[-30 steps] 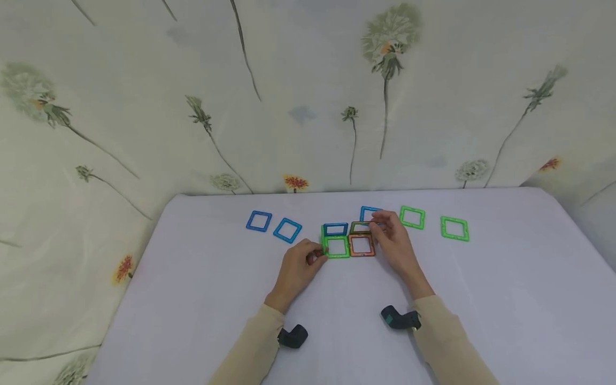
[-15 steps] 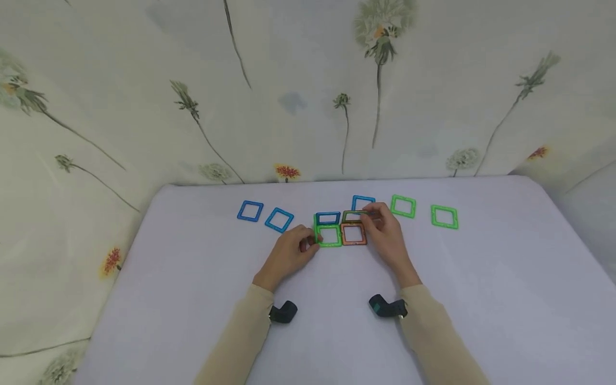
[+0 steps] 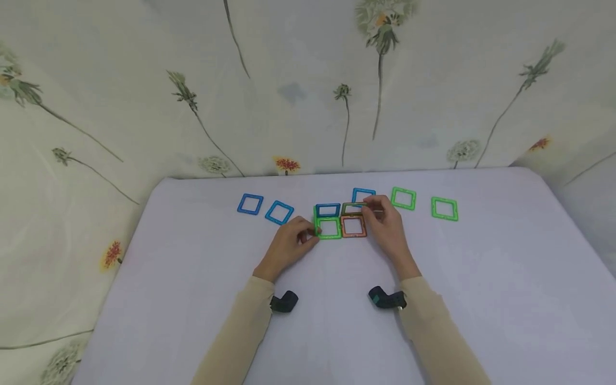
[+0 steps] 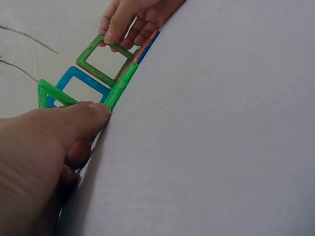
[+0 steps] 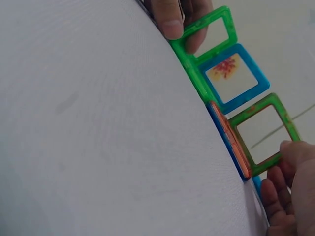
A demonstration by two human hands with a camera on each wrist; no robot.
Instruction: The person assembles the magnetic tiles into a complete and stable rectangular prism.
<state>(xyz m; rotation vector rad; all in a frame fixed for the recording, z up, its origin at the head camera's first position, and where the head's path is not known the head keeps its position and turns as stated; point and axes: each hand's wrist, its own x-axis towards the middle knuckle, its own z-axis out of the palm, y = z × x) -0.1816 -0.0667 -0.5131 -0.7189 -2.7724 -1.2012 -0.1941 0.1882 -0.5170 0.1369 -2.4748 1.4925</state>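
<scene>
Two magnetic tiles lie flat side by side on the table, a green tile and an orange tile. A blue tile stands upright along the green one's far edge. At its left end stands another green tile, which my left hand pinches low near the corner. Behind the orange tile stands a green tile with a brownish-orange inner edge. My right hand pinches its right side between thumb and fingers. In the left wrist view, blue shows beneath the orange tile.
Two loose blue tiles, one farther left and one nearer, lie left of the structure. Another blue tile lies partly behind my right hand. To the right lie a green tile and a farther green tile.
The head view has tilted down, so the table appears higher in the picture. Both hands keep their hold, and the tiles show no clear movement relative to one another.
</scene>
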